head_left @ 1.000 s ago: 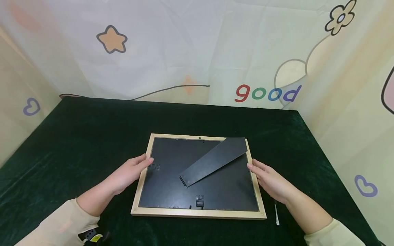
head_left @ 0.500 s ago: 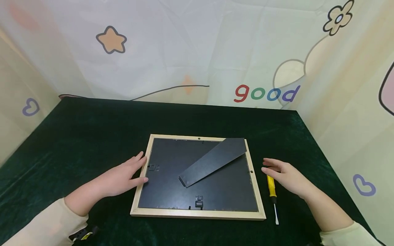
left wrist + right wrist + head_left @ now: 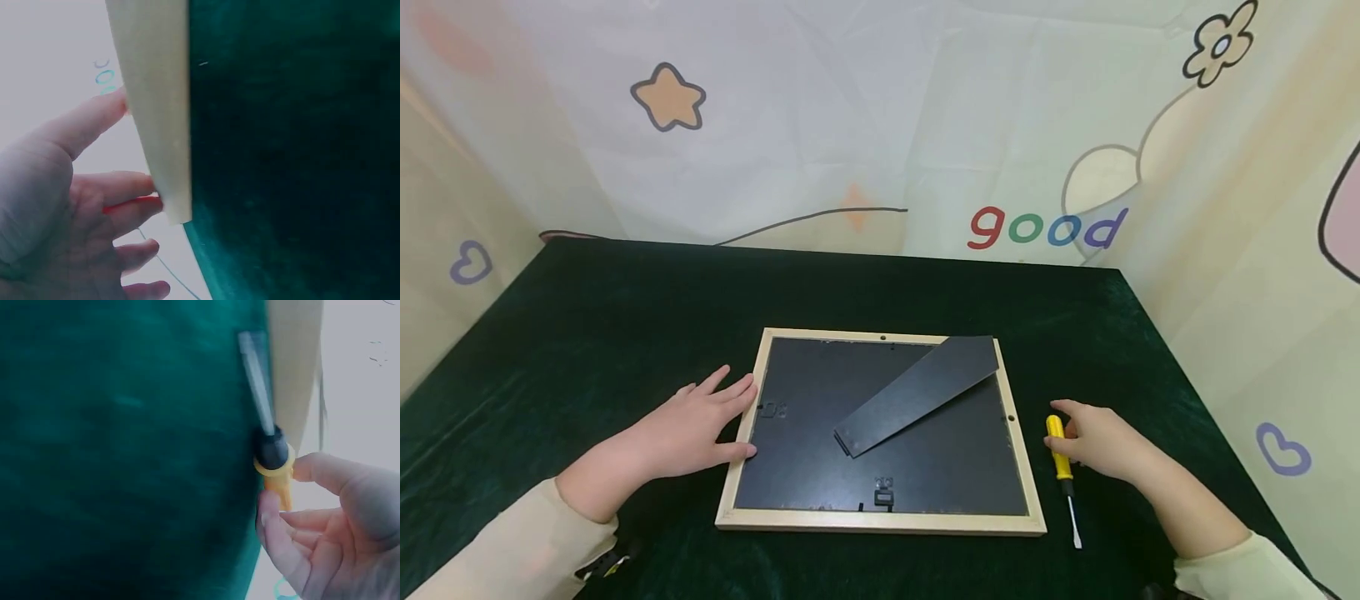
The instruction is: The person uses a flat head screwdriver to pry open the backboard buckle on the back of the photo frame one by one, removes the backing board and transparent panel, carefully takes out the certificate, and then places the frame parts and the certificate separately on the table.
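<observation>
A picture frame of pale wood lies back up on the table, showing its black backing. A black easel stand slants across that backing. At the frame's left side my left hand rests spread, thumb and fingertips at the wooden edge; in the left wrist view its fingers reach straight to the frame side. To the right of the frame, my right hand pinches the yellow handle of a screwdriver between thumb and fingers. Its flat tip points toward the near table edge.
Dark green cloth covers the table. A pale printed curtain hangs behind and along both sides. Small metal-edged holes and clips show on the frame's back, including a black clip near its front edge.
My right hand has left the frame's right edge and taken hold of the screwdriver's handle. My left hand has loosened its grip and slid slightly toward me, fingers spread.
</observation>
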A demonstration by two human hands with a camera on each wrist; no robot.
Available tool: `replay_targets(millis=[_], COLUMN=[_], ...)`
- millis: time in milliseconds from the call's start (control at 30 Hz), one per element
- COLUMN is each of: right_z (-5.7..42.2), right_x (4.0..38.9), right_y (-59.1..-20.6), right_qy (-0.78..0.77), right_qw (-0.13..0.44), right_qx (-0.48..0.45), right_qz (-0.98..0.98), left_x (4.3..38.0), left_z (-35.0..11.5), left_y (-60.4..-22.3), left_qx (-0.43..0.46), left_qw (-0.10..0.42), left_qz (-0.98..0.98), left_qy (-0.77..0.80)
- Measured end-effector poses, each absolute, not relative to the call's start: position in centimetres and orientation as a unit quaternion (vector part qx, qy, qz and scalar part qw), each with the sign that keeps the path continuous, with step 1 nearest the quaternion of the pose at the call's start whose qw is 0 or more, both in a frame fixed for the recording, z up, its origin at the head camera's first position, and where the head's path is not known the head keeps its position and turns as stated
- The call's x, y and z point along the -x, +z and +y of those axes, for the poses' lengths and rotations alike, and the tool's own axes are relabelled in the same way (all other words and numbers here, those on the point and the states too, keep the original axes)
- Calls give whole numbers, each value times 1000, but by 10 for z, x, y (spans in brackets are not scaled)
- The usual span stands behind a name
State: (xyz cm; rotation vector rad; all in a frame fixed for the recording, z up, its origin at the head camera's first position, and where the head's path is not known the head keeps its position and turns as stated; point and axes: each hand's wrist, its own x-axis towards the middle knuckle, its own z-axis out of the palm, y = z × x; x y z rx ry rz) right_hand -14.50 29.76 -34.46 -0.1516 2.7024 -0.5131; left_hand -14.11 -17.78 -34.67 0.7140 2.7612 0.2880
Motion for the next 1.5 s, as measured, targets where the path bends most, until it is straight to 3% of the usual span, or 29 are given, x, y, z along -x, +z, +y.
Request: replay_targets(millis=[200,300,600,900,1300,1500], right_z=[308,305,263,217,170,158], right_x=[149,152,159,172,178,180], right_y=[-316,-312,-320,-324,-328,-335], right_qy=[-275,-367,-557,-566,-551,-507], right_qw=[109,95,162,253,309,302], right_qx=[78,79,40,50,99,142], right_qz=[952,922,814,783,769,795], left_x=[145,145,143,143,142,142], left_z=[-173,-174,-171,-168,-169,-171], left_y=[-343,-342,-341,-345,-342,-344], left_qx=[-265,-264,-257,-268,-262,-262], left_qw=[129,137,149,159,172,179], left_qz=[952,951,951,948,947,944], left_qy=[81,85,87,67,67,85])
